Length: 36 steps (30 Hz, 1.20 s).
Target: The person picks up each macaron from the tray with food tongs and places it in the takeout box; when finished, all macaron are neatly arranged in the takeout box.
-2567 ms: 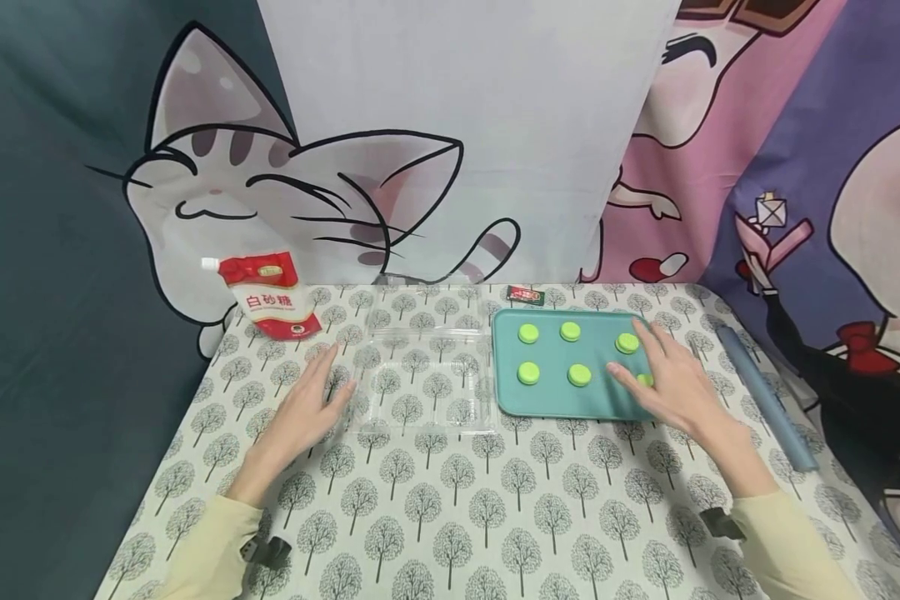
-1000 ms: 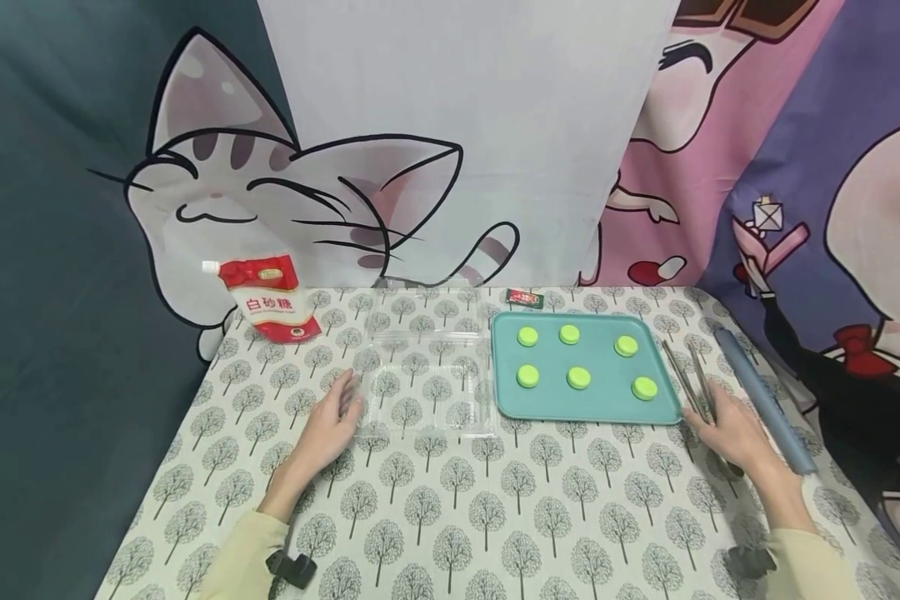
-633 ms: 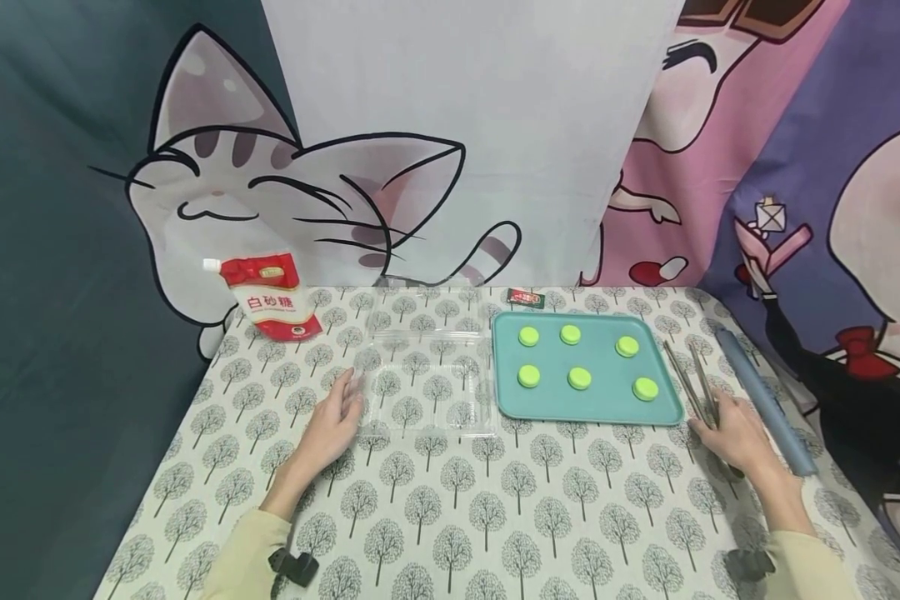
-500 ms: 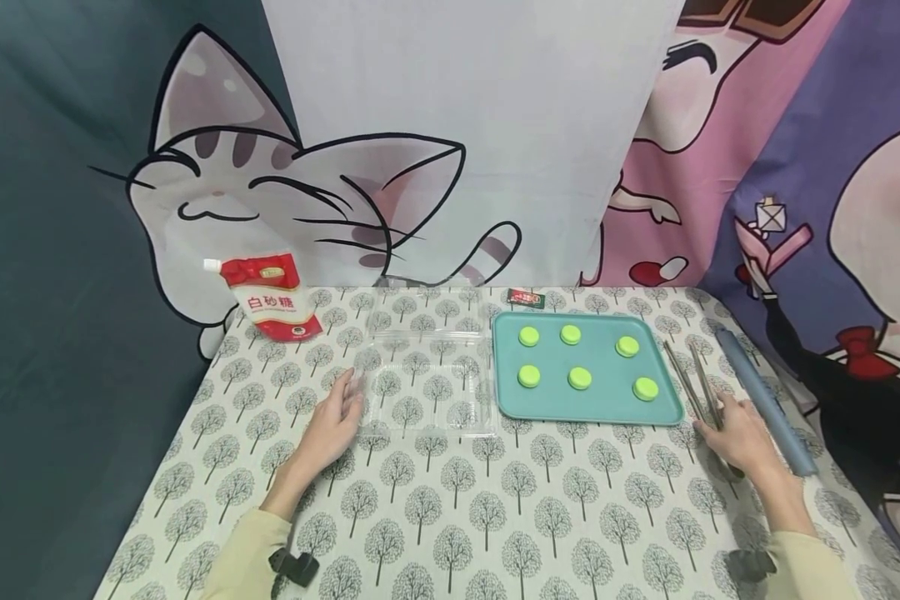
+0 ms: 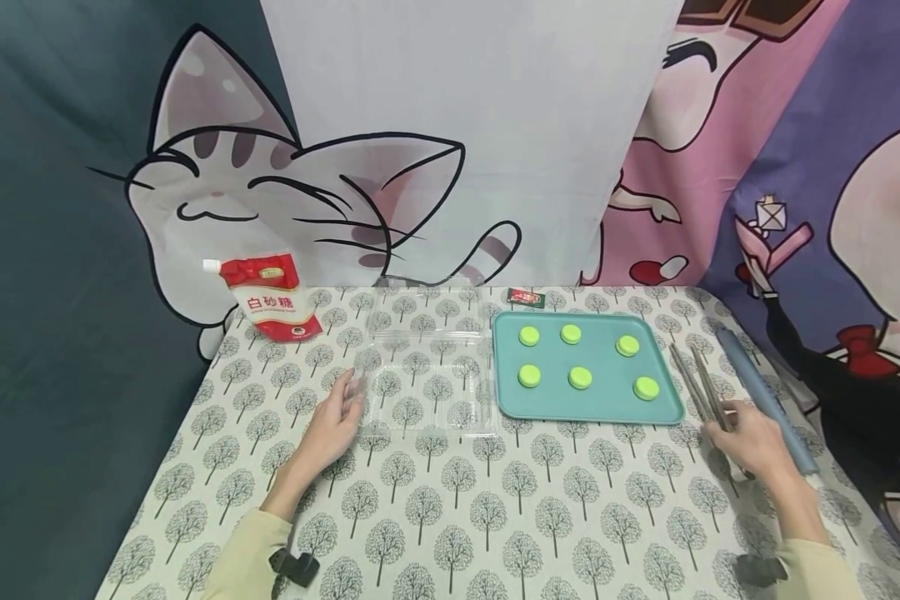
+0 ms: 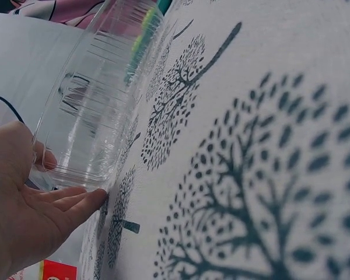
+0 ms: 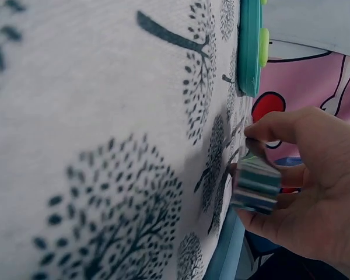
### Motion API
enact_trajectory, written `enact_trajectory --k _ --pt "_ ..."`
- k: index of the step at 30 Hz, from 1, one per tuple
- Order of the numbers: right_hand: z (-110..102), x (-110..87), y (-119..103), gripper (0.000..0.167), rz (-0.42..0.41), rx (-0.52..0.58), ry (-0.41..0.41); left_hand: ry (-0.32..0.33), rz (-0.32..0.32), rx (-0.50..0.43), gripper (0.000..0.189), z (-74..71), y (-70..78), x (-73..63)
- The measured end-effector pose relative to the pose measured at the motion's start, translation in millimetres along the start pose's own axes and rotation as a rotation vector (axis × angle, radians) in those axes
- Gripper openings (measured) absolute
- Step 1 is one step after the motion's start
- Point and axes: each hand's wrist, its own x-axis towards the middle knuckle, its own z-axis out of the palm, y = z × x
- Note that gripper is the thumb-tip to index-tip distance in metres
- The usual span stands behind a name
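In the head view my left hand (image 5: 333,425) is at the left edge of a clear plastic hinged container (image 5: 425,396), which lies with its lid spread back. The left wrist view shows my thumb at the container's rim and the other fingers along its lower side. My right hand (image 5: 750,437) grips metal tongs (image 5: 699,383) right of the teal tray (image 5: 587,406), thumb and fingers on either side of them. The tongs' arms stand apart and point away from me. Their near end (image 7: 255,186) faces the camera in the right wrist view. Several green macarons, one of them a macaron (image 5: 580,377), lie on the tray.
A red and white pouch (image 5: 272,300) with a white cap stands at the back left. Behind the tray lies a small green and red packet (image 5: 527,297). A blue-grey roll (image 5: 765,400) runs along the right side. Printed curtains rise behind the table.
My right hand has left the tray, taken hold of the tongs and shifted them slightly right. My left hand has moved right to the container's edge and stayed there.
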Motion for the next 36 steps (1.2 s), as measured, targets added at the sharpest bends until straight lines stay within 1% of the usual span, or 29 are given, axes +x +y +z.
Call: enact_trajectory --k 10,13,17,21,26,30,36 --pt "9 -6.8 6 0.052 -0.038 0.047 0.150 -0.016 0.004 -0.007 0.061 0.5 -1.7 0.9" --pt "10 -8.4 8 0.050 -0.058 0.047 0.178 -0.019 -0.002 -0.001 0.061 0.4 -1.7 1.1" --pt "9 -14.1 9 0.046 -0.067 0.053 0.186 -0.021 -0.003 -0.001 0.061 0.2 -1.5 0.8" --pt "5 -22.3 7 0.047 -0.054 0.061 0.193 -0.022 0.000 -0.009 0.061 0.1 -0.9 0.2" --pt "-3 -36.7 3 0.047 -0.051 0.087 0.194 -0.025 0.000 -0.014 0.060 0.7 -1.6 0.3" --pt "-8 -47.4 -4 0.045 -0.072 0.089 0.200 -0.028 -0.002 -0.012 0.060 1.0 -2.7 1.0" --pt "-7 -59.2 -14 0.042 -0.113 0.076 0.219 -0.027 -0.002 -0.019 0.059 0.8 -3.4 1.8"
